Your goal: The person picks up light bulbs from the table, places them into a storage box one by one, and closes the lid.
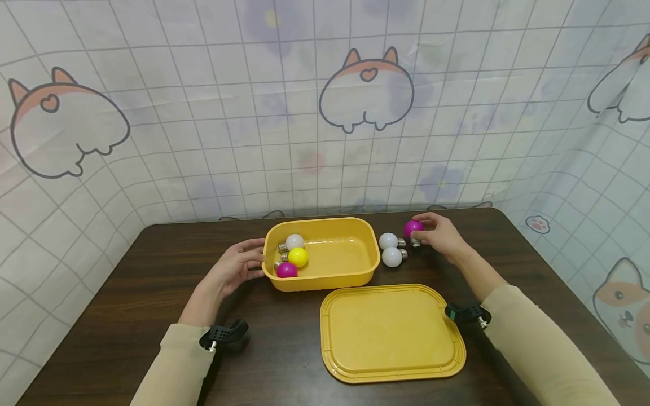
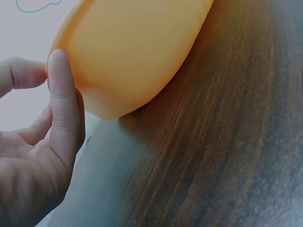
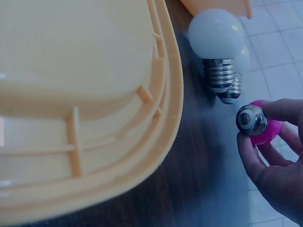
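Note:
My left hand [image 1: 235,266] is at the left end of a yellow plastic box [image 1: 335,277], with its fingers touching the rim and outer wall; the left wrist view shows its fingertips against that wall [image 2: 128,56]. In the box lie a white bulb [image 1: 295,242], a yellow bulb [image 1: 298,257] and a magenta bulb [image 1: 287,270], at the left end. My right hand [image 1: 440,233] pinches another magenta light bulb [image 1: 413,228] between thumb and fingers. Its metal screw base [image 3: 251,119] faces the right wrist camera. Two white bulbs [image 1: 388,241] lie between that hand and the box.
A yellow lid [image 1: 391,332] lies flat on the dark wooden table [image 1: 284,344], in front of the box and toward the right. Behind the table hangs a white gridded cloth [image 1: 244,141] with cartoon animals, which also covers the sides.

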